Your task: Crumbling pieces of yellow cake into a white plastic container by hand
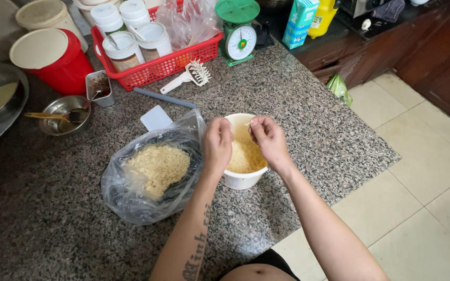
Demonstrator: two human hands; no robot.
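Note:
A white plastic tub (244, 179) stands on the granite counter, holding pale yellow flaky bits (246, 158). Both my hands hover over its rim. My left hand (217, 144) is curled shut at the tub's left edge; whether it holds anything cannot be told. My right hand (268, 139) pinches a small pale sliver (249, 123) between thumb and fingertips above the tub. Just left of the tub lies an open clear plastic bag (131, 198) with a heap of the same pale bits (158, 165) inside.
A red basket (162, 66) of lidded jars stands at the back, with a green kitchen scale (239, 36), a red lidded tub (53, 54), a steel bowl with a spoon (63, 114), a white scraper (156, 118) and a spiked white roller (191, 75). The counter edge (339, 192) drops to tiled floor at right.

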